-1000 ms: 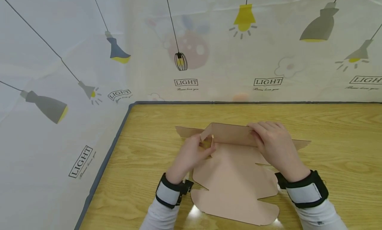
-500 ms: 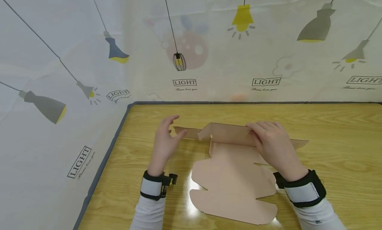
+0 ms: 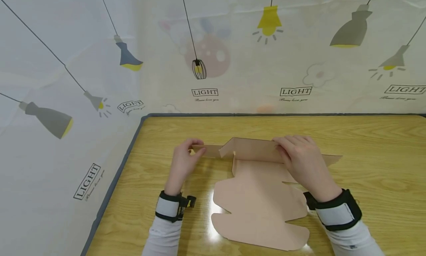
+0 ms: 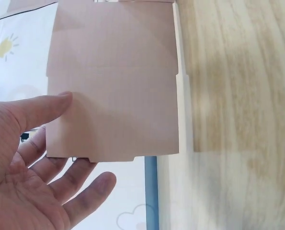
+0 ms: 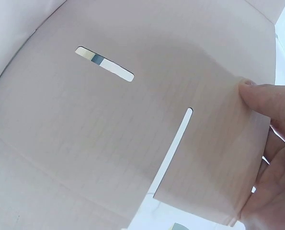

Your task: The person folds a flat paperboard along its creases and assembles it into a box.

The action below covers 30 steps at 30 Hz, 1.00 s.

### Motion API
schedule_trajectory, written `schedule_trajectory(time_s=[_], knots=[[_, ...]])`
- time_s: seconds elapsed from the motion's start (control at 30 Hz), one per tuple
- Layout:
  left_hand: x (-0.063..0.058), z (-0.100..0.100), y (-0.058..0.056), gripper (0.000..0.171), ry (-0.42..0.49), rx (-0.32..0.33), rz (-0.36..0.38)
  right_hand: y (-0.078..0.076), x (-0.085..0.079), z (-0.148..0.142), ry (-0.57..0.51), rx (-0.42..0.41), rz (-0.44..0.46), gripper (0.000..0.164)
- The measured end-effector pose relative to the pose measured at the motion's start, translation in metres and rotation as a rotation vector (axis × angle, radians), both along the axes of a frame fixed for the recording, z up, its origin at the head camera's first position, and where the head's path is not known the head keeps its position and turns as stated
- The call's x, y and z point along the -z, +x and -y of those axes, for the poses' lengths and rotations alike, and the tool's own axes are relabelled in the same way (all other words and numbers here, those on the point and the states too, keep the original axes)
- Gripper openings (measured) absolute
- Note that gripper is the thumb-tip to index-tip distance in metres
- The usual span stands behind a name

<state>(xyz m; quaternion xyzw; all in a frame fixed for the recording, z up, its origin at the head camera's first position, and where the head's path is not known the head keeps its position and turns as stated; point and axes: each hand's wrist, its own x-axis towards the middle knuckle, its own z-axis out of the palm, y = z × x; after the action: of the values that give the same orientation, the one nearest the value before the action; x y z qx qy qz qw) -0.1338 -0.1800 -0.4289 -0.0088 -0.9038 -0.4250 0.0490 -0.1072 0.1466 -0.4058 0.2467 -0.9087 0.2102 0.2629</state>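
Observation:
A flat pinkish-brown cardboard box blank [image 3: 259, 200] lies on the table, its far panel [image 3: 256, 149] folded upright. From that panel's left end a side flap [image 3: 213, 151] sticks out. My left hand [image 3: 183, 163] holds this flap by its outer end; in the left wrist view the thumb lies on the face of the flap [image 4: 113, 105] with fingers behind its edge. On the right, my right hand [image 3: 301, 160] grips the upright panel's top edge, thumb on the near face. The right wrist view shows two narrow slots in the cardboard [image 5: 108, 124].
The wood-grain table [image 3: 382, 182] has a dark blue-grey border [image 3: 113, 189] along its back and left sides. A pale wall covering [image 3: 249, 64] printed with lamps rises behind and to the left. A right-hand flap [image 3: 331, 160] sticks out past my right hand.
My left hand has let go of the small folded tab near the panel's left corner, moved left and taken hold of the left flap's end. The right hand keeps its grip.

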Motion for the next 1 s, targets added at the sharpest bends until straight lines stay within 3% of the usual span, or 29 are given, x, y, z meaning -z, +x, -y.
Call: schedule_trajectory(time_s=[0.5,1.0], knots=[[0.008,-0.001,0.015,0.014,0.017,-0.067,-0.032,0.000,0.001,0.002,0.006,0.020,0.004,0.023],[0.012,-0.004,0.030,0.009,0.000,-0.089,-0.095,0.000,0.001,0.003,0.004,0.029,-0.012,0.022]])
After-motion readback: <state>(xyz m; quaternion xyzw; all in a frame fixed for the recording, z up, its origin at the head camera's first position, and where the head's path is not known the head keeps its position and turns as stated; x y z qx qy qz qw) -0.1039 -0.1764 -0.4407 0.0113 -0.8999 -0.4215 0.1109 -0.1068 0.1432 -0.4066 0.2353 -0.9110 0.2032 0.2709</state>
